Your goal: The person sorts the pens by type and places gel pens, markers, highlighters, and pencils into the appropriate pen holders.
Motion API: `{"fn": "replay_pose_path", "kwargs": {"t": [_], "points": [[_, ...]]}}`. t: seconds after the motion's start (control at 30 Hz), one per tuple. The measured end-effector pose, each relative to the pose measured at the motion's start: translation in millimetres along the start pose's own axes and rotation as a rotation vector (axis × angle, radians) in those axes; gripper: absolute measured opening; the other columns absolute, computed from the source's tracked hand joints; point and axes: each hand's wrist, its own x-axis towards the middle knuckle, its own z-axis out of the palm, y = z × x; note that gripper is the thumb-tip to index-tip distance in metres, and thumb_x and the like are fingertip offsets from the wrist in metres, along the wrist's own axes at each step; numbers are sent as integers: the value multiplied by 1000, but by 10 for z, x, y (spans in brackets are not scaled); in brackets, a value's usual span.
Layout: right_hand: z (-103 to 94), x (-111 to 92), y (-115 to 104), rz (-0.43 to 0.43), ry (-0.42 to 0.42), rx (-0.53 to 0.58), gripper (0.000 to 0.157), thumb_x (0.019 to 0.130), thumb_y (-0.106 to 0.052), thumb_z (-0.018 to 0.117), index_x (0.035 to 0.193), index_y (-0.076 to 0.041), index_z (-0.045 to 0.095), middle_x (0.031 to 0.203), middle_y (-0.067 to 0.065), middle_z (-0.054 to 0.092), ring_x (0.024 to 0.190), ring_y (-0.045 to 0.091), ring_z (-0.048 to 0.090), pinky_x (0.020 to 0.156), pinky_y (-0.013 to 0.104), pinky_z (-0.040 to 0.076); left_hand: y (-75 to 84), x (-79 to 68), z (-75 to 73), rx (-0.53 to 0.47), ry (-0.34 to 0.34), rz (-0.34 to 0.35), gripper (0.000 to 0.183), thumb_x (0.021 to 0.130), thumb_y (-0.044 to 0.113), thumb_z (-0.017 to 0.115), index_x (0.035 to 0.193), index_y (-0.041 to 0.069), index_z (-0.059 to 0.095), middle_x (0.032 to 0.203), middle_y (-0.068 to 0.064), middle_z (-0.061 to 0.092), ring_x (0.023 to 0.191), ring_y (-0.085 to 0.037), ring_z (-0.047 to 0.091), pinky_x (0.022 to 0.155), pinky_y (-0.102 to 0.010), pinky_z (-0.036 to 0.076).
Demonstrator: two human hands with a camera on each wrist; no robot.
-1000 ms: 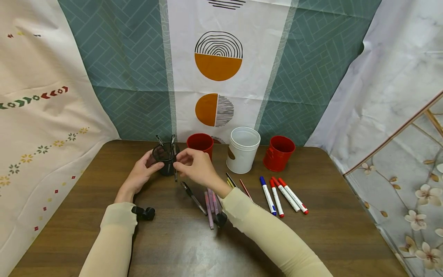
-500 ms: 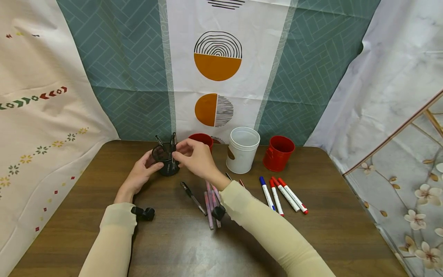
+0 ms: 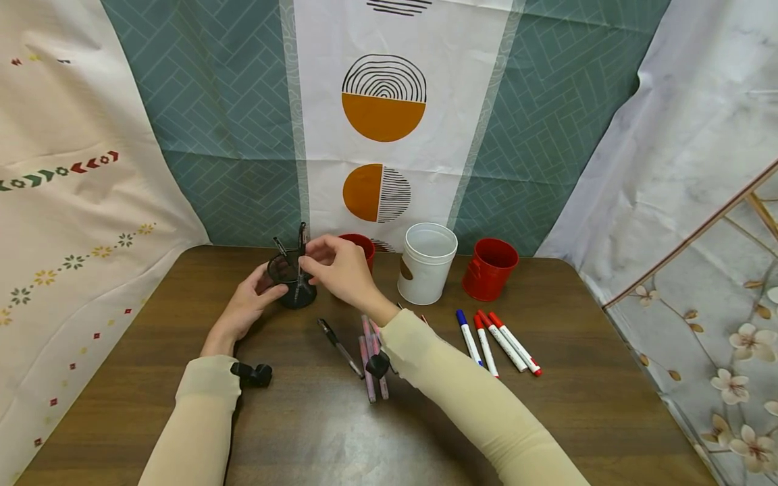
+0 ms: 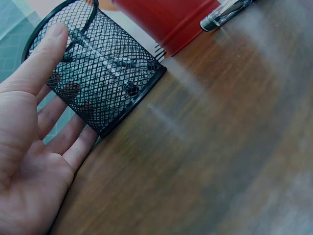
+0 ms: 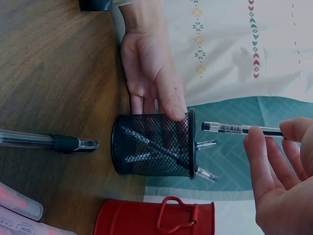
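Note:
My left hand (image 3: 246, 307) grips a black mesh pen cup (image 4: 105, 63) standing on the table, thumb on one side near the rim and fingers round the other. Two pens (image 5: 206, 174) lean inside it, visible through the mesh. Between thumb and fingers, my right hand (image 3: 346, 270) pinches another clear-barrelled black pen (image 5: 227, 128). That pen's lower end points at the cup's opening, just outside the rim in the right wrist view. One more black pen (image 3: 340, 347) lies on the table in front of the cup.
Behind my right hand stands a red cup (image 3: 362, 244); a white bucket (image 3: 425, 270) and a second red cup (image 3: 491, 270) follow to the right. Pink-purple pens (image 3: 367, 371) lie mid-table. Blue-capped (image 3: 468, 337) and red-capped markers (image 3: 513, 347) lie at right, with pencils partly hidden by my sleeve.
My right hand has lifted the pen from beside the mesh cup to above its opening, moving up and slightly left. The left hand has stayed on the cup.

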Motion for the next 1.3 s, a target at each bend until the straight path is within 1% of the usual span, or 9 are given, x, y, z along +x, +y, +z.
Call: {"fn": "replay_pose_path", "kwargs": {"t": [0.17,0.23,0.37,0.5,0.6,0.83,1.13,1.2,1.3], "points": [[43,70,-26,-9,2,22,16,98,-13,79,111,-6,74,98,6,78,71,23,77,64,27,63,-13,-1,2,0,5,1,72,107,26,68,167,13,31,164,-22,41,149,-37,41,99,-10,47],[60,93,-35,-8,1,26,16,98,-12,78,111,-5,73,98,7,78,72,23,77,64,27,63,-15,0,0,-1,5,1,72,107,26,68,167,13,32,163,-22,42,148,-34,43,99,-11,47],[86,126,-60,5,5,16,16,98,-13,78,112,-5,74,99,6,78,73,18,76,64,26,63,-15,0,-4,0,4,5,71,107,26,67,167,13,32,163,-22,42,142,-21,48,99,-11,47],[109,154,-67,18,17,16,16,98,-14,78,112,-6,74,100,5,78,75,20,77,64,25,62,-24,2,-5,3,6,7,71,107,26,68,167,13,33,162,-22,43,138,-13,49,99,-12,48],[130,171,-55,20,25,19,17,99,-14,78,113,-6,74,101,5,78,76,20,77,65,25,62,-33,5,-6,0,7,0,71,106,27,68,167,13,33,163,-21,42,139,-15,48,99,-12,48],[165,200,-24,15,40,40,17,99,-13,78,114,-5,74,102,8,78,81,27,78,66,25,63,-33,-6,-1,-7,5,-3,70,106,26,68,166,13,34,162,-20,43,141,-21,48,99,-12,49],[177,229,-26,19,34,50,19,99,-12,77,115,-4,73,104,9,77,75,11,74,66,26,63,-16,-7,2,-8,0,-5,70,107,26,68,166,12,33,164,-21,42,148,-33,43,99,-10,48],[180,238,-23,19,33,49,18,99,-12,77,115,-4,73,104,9,77,74,12,75,66,25,63,-13,-7,4,-8,0,-6,70,107,25,68,166,12,33,164,-21,41,149,-35,42,99,-10,48],[185,253,-13,15,34,49,18,99,-12,77,115,-4,73,103,9,77,78,19,76,66,25,63,-16,-9,1,-2,-1,-9,71,107,26,68,166,12,32,164,-21,41,150,-36,42,99,-10,48]]}}
